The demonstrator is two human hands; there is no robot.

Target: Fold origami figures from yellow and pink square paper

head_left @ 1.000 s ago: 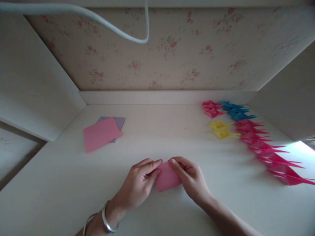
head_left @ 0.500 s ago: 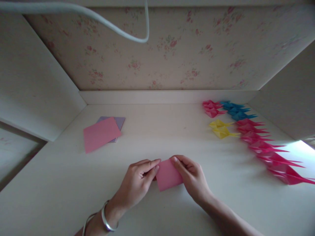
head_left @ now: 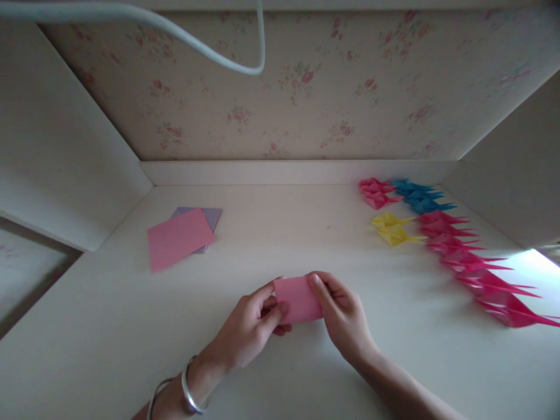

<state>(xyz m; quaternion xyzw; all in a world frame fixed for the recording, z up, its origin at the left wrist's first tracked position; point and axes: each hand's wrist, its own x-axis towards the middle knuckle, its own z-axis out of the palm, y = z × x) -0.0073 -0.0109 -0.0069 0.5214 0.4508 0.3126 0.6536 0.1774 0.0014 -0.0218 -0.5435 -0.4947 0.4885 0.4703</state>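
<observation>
A small pink sheet of origami paper (head_left: pixel 301 300) is held between my two hands, low in the middle of the view. My left hand (head_left: pixel 251 326) pinches its left side, thumb on the front face and fingers behind. At the upper right corner, my right hand (head_left: pixel 343 309) grips the paper with the thumb on top and the fingers curled underneath. Whether the sheet is folded double cannot be made out. A silver bangle (head_left: pixel 189 388) circles my left wrist.
On the left lie a loose pink sheet (head_left: pixel 179 240) and purple paper (head_left: pixel 213 217) beneath it. Folded cranes stand at the right: pink ones (head_left: pixel 485 283) in a row, blue ones (head_left: pixel 422 198), yellow ones (head_left: pixel 394 230). A white cable (head_left: pixel 196 44) hangs overhead.
The pink paper has tipped more level and moved slightly up. My left thumb has shifted onto its front face, and the left fingers have slid behind it.
</observation>
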